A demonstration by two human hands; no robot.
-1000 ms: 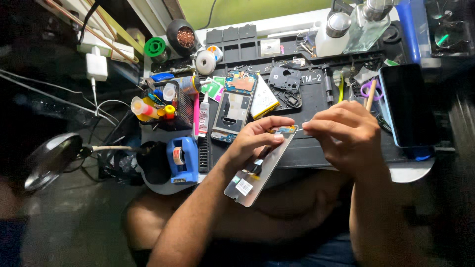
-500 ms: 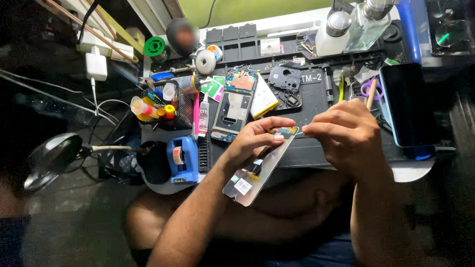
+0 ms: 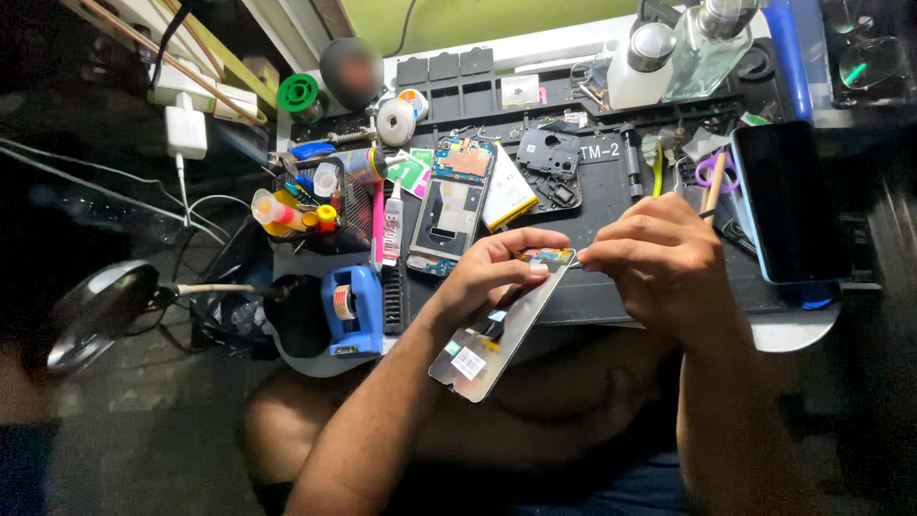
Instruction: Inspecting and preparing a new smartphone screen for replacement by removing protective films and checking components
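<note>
A: Report the state of each grip.

B: Your left hand [image 3: 492, 268] is closed on the upper end of the screen panel [image 3: 501, 325], thumb on its face, fingers curled behind. Your right hand [image 3: 659, 263] is pinched at the panel's top edge and also holds a thin wooden stick [image 3: 713, 186]; whether the fingertips grip a tool there cannot be told.

A: Describe the panel.

B: It is a flat, narrow rectangle with a dull grey metallic back. It hangs tilted, lower end toward your lap, in front of the worktop [image 3: 611, 191] edge. A black flex ribbon and a white sticker sit on the back below your left grip; a small gold-and-blue strip shows at the top between both grips.

A: What lies beyond the grips?

B: Just beyond your left hand lies an opened phone body [image 3: 449, 205], rectangular, circuit board exposed, on a black rubbery mat. Left of it stands a wire-mesh holder [image 3: 349, 205] with coloured tools. A blue tape dispenser [image 3: 351, 306] sits left of your left grip. A glossy dark phone [image 3: 788, 201] lies right of your right grip.
</note>
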